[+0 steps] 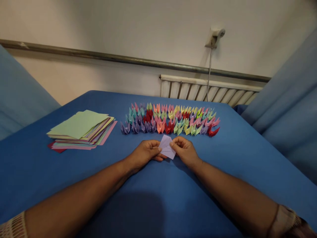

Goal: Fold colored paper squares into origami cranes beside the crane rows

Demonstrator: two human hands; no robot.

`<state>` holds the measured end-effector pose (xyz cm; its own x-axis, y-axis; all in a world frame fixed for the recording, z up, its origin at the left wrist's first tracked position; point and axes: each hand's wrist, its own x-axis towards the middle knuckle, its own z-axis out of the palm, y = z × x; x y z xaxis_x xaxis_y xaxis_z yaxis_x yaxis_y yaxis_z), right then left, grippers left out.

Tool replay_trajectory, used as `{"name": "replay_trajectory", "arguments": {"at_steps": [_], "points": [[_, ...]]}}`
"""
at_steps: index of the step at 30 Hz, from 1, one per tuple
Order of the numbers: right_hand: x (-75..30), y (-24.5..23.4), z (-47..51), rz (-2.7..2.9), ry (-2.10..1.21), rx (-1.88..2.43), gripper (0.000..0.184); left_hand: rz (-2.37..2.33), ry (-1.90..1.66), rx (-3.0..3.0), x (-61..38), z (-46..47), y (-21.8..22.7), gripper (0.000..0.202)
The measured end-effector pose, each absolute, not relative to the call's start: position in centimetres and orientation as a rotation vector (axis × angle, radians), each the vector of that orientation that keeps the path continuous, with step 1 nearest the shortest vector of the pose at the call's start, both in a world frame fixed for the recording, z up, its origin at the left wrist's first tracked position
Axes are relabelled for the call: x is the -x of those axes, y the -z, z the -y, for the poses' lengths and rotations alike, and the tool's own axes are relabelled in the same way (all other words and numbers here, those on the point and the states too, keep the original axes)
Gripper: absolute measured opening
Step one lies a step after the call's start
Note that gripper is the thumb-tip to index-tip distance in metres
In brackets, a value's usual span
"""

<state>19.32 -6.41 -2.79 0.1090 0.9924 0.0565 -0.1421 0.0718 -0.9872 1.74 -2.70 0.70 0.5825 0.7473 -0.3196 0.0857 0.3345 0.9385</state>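
Note:
A small piece of folded lilac origami paper (167,146) is held between my two hands, tilted and with crease lines on it. My left hand (148,150) pinches its left edge, thumb on top and fingers underneath. On the opposite side, my right hand (185,149) grips the upper right edge between thumb and fingers. Just beyond the hands stand rows of folded paper cranes (160,126) in purple, red, pink, yellow, green and blue. The underside of the lilac paper is hidden.
To the left lies a stack of coloured paper sheets (79,125), pale green on top, with a red sheet (58,147) poking out below. The blue-covered table (138,205) meets a wall with a radiator (198,89). Blue curtains (292,109) hang at both sides.

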Motion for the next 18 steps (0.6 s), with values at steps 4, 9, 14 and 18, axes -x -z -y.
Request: {"name": "replay_trajectory", "arguments": {"at_steps": [4,9,14,18], "points": [[-19.39,2.87,6.35,1.046,-1.148,1.095,0.032,-0.863,-0.508,-1.141,-1.69,2.79,-0.75,0.030],[-19.58,2.69,6.32,1.047,-1.137,1.117,0.032,-0.825,-0.476,-1.128,-1.62,2.85,-1.03,0.032],[-19.53,2.46,6.54,1.113,-1.138,1.114,0.034,-0.748,-0.462,-1.212,-1.51,2.85,-1.42,0.039],[-19.12,2.49,6.97,1.232,-1.175,1.093,0.031,-0.819,-0.542,-1.332,-1.67,2.84,-1.37,0.030]]}}
